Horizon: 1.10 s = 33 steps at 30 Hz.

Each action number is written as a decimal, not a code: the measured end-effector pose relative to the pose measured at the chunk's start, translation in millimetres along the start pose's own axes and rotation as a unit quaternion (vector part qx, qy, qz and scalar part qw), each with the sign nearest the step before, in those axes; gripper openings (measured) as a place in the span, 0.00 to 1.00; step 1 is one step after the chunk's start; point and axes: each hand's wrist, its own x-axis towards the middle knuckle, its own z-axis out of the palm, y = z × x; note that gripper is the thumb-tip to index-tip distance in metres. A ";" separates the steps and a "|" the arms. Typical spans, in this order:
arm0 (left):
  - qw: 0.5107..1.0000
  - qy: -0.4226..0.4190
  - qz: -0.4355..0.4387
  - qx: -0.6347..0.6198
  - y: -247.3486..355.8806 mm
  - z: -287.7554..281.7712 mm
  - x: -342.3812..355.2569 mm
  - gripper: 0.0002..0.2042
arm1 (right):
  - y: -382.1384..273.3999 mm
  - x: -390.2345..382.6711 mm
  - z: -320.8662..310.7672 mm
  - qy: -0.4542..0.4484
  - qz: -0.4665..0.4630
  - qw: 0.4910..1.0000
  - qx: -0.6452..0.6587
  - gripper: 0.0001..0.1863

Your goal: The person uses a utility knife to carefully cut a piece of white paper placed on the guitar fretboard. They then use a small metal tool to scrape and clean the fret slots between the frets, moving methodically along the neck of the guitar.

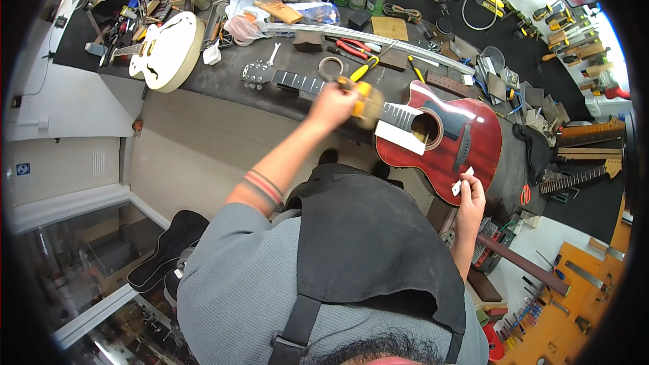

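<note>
A dark red acoustic guitar (476, 122) lies face up along the bench, its headstock (259, 75) pointing left. My left hand (332, 106), smeared by motion, is closed around a brush (367, 104) with a yellow body and tan bristle-like end, held over the guitar's neck. A white sheet (400, 137) lies beside the fretboard end, reaching toward the soundhole (428, 128). At the guitar's lower edge my right hand (471, 196) pinches a small flat white piece (462, 181) with dark spots, between thumb and fingers.
A cream hollow-body guitar (165, 52) lies at the left of the bench. Behind the red guitar are a wrench (274, 53), a tape roll (331, 68), red-handled pliers (353, 48) and a long metal straightedge (378, 38). Red scissors (525, 194) lie at right.
</note>
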 end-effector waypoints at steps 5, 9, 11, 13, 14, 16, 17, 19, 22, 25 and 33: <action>0.924 0.278 0.036 0.261 -40.4 -156.9 24.7 0.15 | 11.4 -18.2 -7.5 0.047 0.030 0.998 0.019 0.10; 0.872 0.333 0.117 0.340 -43.1 -190.7 20.2 0.12 | 14.4 -20.4 -3.4 0.049 0.039 0.998 0.009 0.10; 0.922 0.278 0.058 0.263 -32.9 -155.2 8.4 0.13 | 17.2 -15.7 -2.1 0.035 0.038 0.999 0.009 0.11; 0.942 0.215 0.123 0.226 -40.6 -114.9 -4.0 0.13 | 15.3 -7.0 7.8 0.014 0.024 1.000 0.015 0.11; 0.972 0.146 0.084 0.166 -28.3 -88.6 -13.1 0.15 | 11.1 -5.2 9.8 0.013 0.020 1.000 0.007 0.11; 0.998 0.021 0.052 -0.040 -12.7 -66.9 -24.7 0.13 | -2.5 -2.4 18.2 0.003 0.011 1.000 -0.004 0.11; 0.997 0.024 0.033 -0.064 -12.5 -68.1 -23.8 0.14 | -6.0 -1.9 20.2 0.001 0.006 1.000 -0.006 0.11; 0.997 0.066 0.018 -0.028 -13.4 -80.1 -20.7 0.15 | -10.6 -1.1 22.1 -0.001 -0.003 1.000 -0.009 0.11; 0.966 0.230 0.056 0.108 -47.3 -133.0 -7.9 0.13 | -9.2 0.4 24.9 -0.004 -0.007 1.000 -0.012 0.11; 0.916 0.310 0.147 0.206 -58.9 -148.9 -10.2 0.12 | -3.1 -2.2 27.0 -0.004 -0.005 1.000 0.003 0.10; 0.981 0.190 0.043 0.020 -27.5 -132.4 -28.3 0.10 | 0.2 4.5 34.1 -0.021 -0.014 1.000 -0.001 0.10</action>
